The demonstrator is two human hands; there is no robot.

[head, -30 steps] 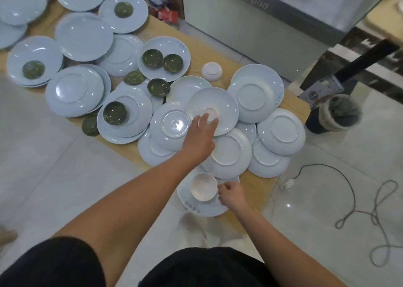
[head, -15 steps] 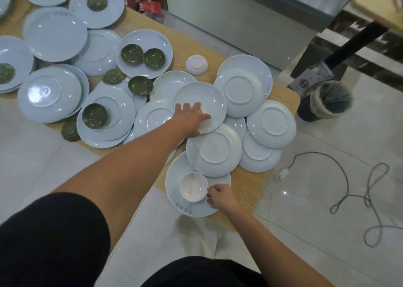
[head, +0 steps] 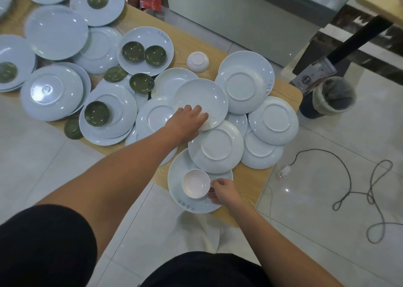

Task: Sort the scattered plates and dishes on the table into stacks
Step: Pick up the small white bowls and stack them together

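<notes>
Several pale blue plates lie scattered and overlapping on a wooden table (head: 192, 44), some face up, some upside down. My left hand (head: 187, 121) reaches over an upright plate (head: 200, 97), its fingers curled over a small white dish (head: 206, 123) that is mostly hidden beneath them. My right hand (head: 222, 192) pinches the rim of a small white bowl (head: 195, 183), which sits on a plate (head: 181, 169) at the table's near edge. Small green dishes (head: 133, 51) rest on plates to the left. An upturned white bowl (head: 197, 61) stands alone on the bare wood.
A grey cabinet (head: 239, 7) stands behind the table. On the tiled floor to the right are a lined bin (head: 333, 97) and a looping cable (head: 349, 177). Red packets (head: 150, 3) lie at the table's far edge.
My left hand's fingers have curled down over the small white dish, which showed between them a second ago. My right hand stays at the white bowl's rim. The view has shifted slightly.
</notes>
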